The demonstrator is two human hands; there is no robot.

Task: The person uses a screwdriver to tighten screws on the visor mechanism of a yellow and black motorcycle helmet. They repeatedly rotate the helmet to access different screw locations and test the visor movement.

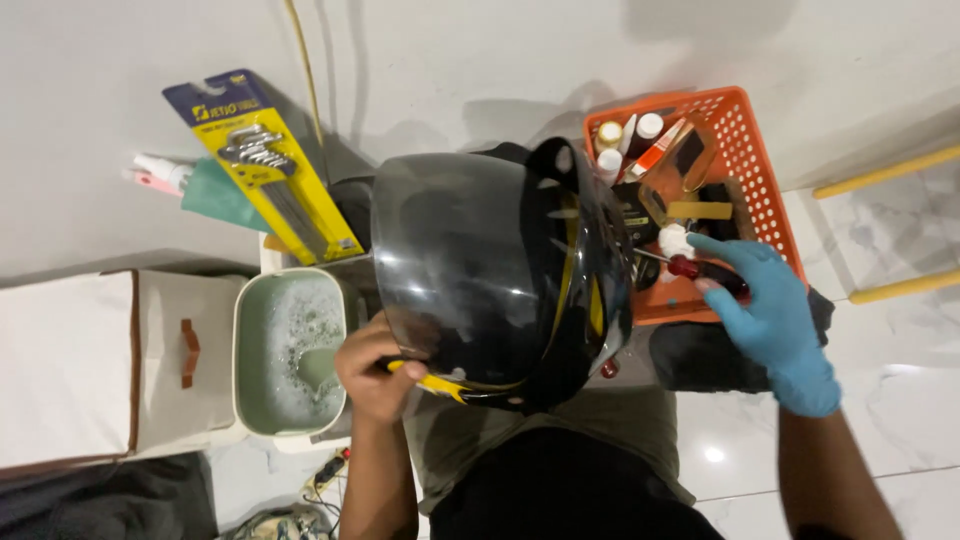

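Note:
A glossy black helmet point(490, 270) with a dark visor and yellow stripes rests on my lap. My left hand point(372, 370), bare, grips its lower rim next to a yellow strip. My right hand point(770, 315), in a blue glove, reaches into an orange plastic basket point(762, 170) and closes around a screwdriver with a red and black handle point(705, 273). Beside the screwdriver, inside the basket, stand small white bottles point(628, 140) and a white cap point(674, 238).
A pale green tub of soapy water point(290, 350) sits left of the helmet. A yellow carded set of hex keys point(262, 165) lies behind it, beside a teal cloth point(215, 195). A beige fabric box point(100, 365) stands at the left. Yellow bars point(885, 170) cross the right side.

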